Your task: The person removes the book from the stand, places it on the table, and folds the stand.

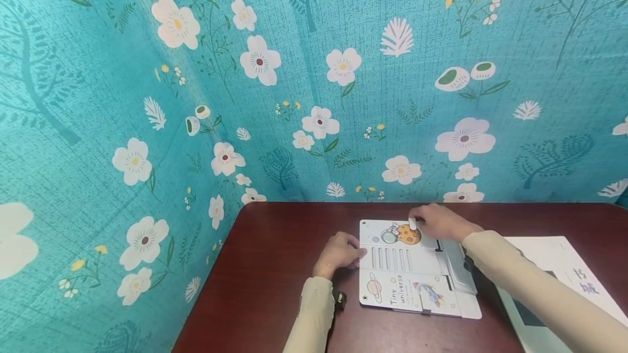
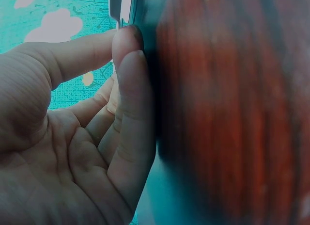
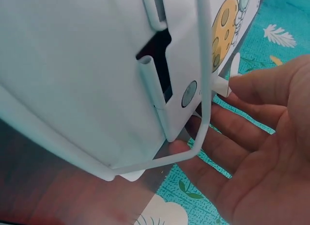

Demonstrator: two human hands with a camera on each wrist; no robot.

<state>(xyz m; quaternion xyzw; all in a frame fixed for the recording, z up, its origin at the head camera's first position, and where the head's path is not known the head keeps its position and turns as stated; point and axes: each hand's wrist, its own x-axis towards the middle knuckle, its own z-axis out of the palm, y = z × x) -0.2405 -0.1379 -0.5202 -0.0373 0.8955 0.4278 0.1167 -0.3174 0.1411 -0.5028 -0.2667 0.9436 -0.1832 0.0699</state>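
Observation:
A white folding book stand (image 1: 424, 260), printed with an astronaut, planets, a rocket and "Tiny universe", lies flat on the table. My left hand (image 1: 339, 253) pinches its left edge; in the left wrist view the thumb and index finger (image 2: 135, 84) meet at the thin white edge. At the far edge my right hand (image 1: 439, 221) pinches a small white tab (image 3: 222, 85) beside the orange planet. In the right wrist view its other fingers reach behind the panel, partly hidden. A bent white wire bar (image 3: 203, 65) runs across the stand there.
A white box or booklet (image 1: 549, 249) with purple characters and a dark patch lies to the right, partly under the right forearm. The dark red wooden table (image 1: 255, 282) meets a turquoise flowered cloth (image 1: 294, 168) at its back and left.

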